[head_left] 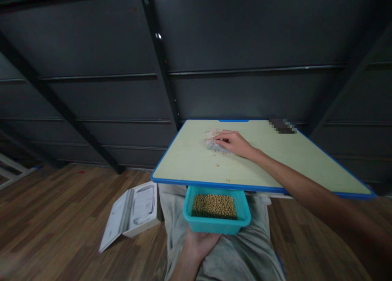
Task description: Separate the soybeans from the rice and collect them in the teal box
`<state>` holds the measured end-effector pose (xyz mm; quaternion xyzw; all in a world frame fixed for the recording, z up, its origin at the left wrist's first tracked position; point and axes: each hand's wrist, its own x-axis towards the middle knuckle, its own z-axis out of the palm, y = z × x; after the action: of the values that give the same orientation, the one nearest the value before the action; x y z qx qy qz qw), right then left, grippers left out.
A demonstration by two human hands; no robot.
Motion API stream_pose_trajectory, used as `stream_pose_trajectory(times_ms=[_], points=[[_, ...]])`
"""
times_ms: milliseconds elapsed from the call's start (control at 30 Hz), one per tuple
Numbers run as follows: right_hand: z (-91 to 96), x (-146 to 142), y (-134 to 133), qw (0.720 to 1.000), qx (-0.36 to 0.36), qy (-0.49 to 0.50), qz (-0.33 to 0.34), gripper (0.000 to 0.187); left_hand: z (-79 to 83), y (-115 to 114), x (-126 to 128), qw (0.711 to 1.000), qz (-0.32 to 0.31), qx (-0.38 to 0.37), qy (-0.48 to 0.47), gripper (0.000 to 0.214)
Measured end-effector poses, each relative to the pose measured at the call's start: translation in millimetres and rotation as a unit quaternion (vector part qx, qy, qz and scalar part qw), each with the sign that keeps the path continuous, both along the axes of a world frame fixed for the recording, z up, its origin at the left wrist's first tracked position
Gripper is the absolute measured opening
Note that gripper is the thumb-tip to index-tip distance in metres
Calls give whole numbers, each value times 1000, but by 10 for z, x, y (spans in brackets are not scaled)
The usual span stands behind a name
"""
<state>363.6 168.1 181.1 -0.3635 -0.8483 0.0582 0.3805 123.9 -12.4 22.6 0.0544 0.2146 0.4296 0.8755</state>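
Observation:
Below the table's front edge, a teal plastic tub point(214, 226) holds a layer of small round tan beans point(213, 206). My left hand point(202, 242) supports it from beneath, with its fingers mostly hidden under the base. Over the tabletop, my right hand point(234, 143) bends down with thumb and fingertips close together at a crumpled clear plastic bag point(211, 144). Small tan-orange bits lie in or around that bag. Whatever is between those fingertips is too small to make out. A few loose bits point(217, 165) are scattered on the table toward me.
The pale table point(190, 162) has a blue rim. A dark, pixelated object point(282, 126) lies at its far right corner. On the wooden floor to the left rests an opened white box point(142, 209). Behind the table rises a dark panelled wall point(245, 48).

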Motion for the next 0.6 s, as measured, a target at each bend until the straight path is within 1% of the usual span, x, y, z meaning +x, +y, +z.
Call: stream_pose_trajectory(times_ms=[167,233,400,600], points=[[5,-25,-11,1000,-14,14,22,24,-83,20,-11,999,-11,41,-8,21],[11,-36,-19,999,-25,19,27,24,-91,22,-6,999,-12,48,-14,20],[-1,-53,-20,997,-56,37,44,24,-37,16,2,1000,-12,27,-6,18],[-25,-70,-23,993,-99,56,42,23,-51,21,0,1000,-2,8,1,19]])
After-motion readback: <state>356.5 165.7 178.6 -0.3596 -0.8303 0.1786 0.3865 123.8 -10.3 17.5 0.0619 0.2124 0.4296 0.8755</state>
